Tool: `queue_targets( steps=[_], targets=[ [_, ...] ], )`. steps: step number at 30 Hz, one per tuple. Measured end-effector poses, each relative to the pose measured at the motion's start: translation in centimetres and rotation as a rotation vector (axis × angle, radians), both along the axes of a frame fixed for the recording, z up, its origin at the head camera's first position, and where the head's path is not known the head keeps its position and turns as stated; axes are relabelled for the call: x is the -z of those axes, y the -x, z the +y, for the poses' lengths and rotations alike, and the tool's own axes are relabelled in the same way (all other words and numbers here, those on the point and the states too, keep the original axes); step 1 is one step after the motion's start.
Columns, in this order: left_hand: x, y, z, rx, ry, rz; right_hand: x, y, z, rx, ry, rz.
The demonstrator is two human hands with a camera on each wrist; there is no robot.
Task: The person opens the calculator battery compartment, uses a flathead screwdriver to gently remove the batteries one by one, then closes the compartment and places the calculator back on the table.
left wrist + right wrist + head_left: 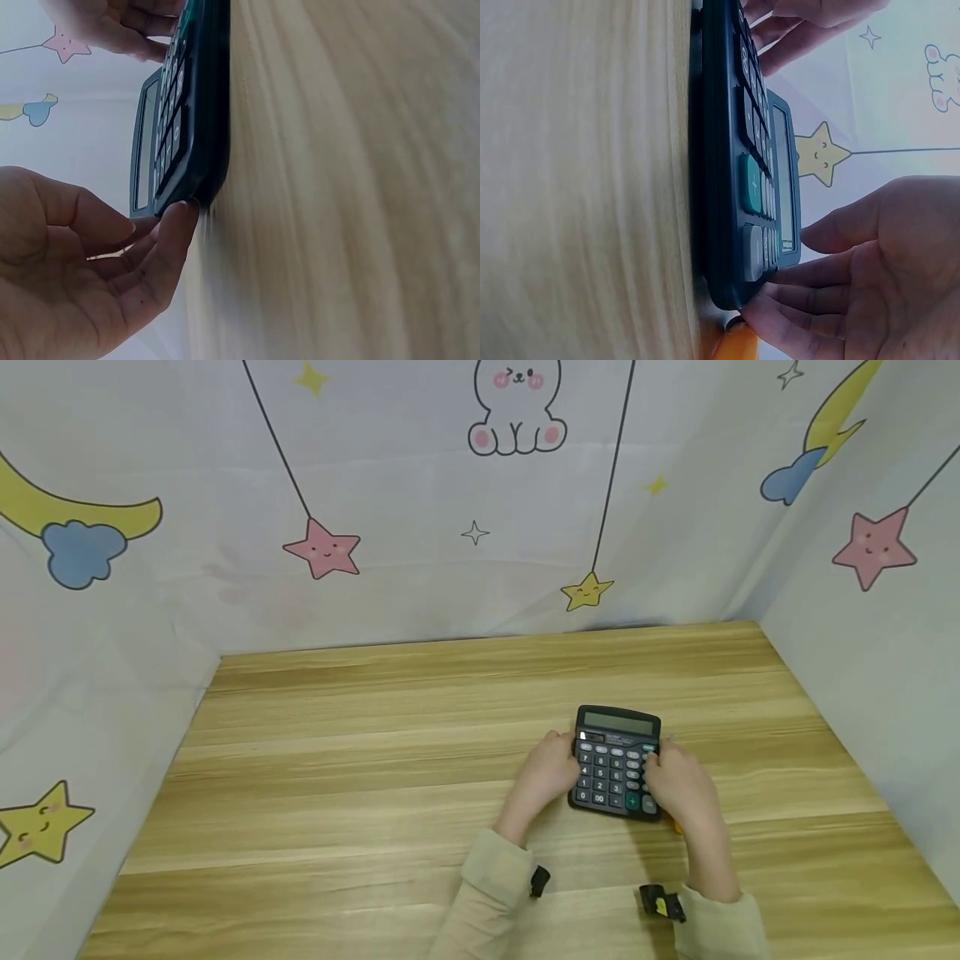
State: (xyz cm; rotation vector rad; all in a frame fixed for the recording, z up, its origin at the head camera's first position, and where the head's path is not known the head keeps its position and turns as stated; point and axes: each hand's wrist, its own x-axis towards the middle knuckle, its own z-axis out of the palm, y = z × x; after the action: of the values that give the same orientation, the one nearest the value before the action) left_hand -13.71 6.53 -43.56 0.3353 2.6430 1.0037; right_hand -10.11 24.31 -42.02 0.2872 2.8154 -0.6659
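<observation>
A black desktop calculator (pixel 607 774) with grey keys, a green plus key and a display along its far edge lies face up on the wooden table. My left hand (pixel 550 766) grips its left edge; in the left wrist view the fingers meet the side of the calculator (pixel 208 112). At the opposite edge, my right hand (pixel 684 783) holds on, its thumb over the right-hand keys. An orange object (pixel 736 343) is beside the calculator's near right corner, mostly hidden by the right hand and wrist in the head view; its kind cannot be told.
The wood-grain table (pixel 337 777) stretches widely to the left of the hands. White cloth walls (pixel 405 485) printed with stars, moons and a bear stand at the back and both sides. Black strap pieces (pixel 660 903) show by the sleeves.
</observation>
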Motion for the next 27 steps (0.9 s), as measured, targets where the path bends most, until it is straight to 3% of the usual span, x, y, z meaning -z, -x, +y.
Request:
queue_targets(
  steps=[14, 27],
  targets=[
    [-0.32, -0.25, 0.49, 0.041, 0.102, 0.03, 0.1, 0.08, -0.09, -0.003, -0.004, 0.021],
    [-0.36, -0.28, 0.46, 0.022, 0.086, 0.024, 0.01, 0.2, -0.16, 0.01, 0.027, -0.003]
  ],
)
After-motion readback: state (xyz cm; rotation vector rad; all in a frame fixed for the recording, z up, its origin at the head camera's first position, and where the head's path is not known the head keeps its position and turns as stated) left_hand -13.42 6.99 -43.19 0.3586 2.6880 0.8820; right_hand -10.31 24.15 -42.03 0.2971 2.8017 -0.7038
